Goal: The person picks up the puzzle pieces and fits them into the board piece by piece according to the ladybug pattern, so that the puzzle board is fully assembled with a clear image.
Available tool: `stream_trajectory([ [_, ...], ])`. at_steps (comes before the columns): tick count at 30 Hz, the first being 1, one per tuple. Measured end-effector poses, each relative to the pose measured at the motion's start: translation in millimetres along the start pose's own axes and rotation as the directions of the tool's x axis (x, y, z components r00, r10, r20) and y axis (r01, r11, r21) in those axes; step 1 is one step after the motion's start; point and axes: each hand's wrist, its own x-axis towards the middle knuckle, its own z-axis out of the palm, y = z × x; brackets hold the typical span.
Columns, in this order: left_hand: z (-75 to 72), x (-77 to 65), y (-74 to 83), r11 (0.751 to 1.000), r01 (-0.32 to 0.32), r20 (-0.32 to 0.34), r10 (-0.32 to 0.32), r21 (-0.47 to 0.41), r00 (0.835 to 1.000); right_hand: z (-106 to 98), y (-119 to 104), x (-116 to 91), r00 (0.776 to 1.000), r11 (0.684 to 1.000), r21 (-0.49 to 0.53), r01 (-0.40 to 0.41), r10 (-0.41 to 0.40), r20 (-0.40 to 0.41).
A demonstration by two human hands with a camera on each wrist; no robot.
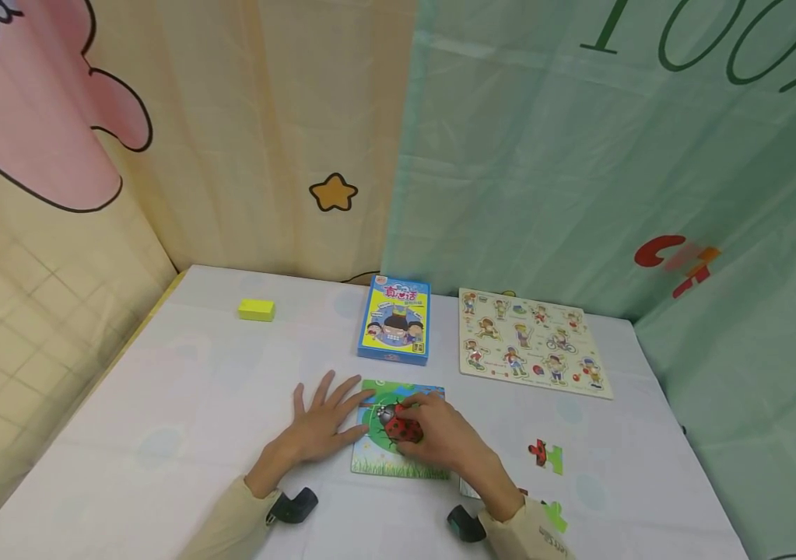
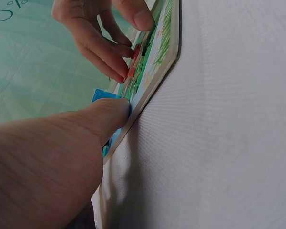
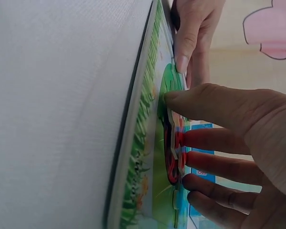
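A ladybug jigsaw board with a green and blue picture lies on the white table before me. My left hand has its fingers spread, with thumb and fingertips resting on the board's left side. Over the ladybug in the middle, my right hand pinches a jigsaw piece between thumb and fingers. That piece sits slightly raised from the picture in the right wrist view. Right of the board lie two loose jigsaw pieces, a red and green one and a green one partly hidden by the right sleeve.
A blue card box stands behind the jigsaw board. To its right lies a wooden board with sports figures. A yellow block is at the back left. Curtains hang behind the table.
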Motion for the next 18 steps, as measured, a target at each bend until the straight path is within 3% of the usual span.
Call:
stream_trajectory([
  [18,0.0,1.1,-0.5,1.0,-0.004,0.004,0.004,0.005,1.0,-1.1,-6.1,-6.1,0.999,0.999,-0.031,-0.033,0.034,0.031],
])
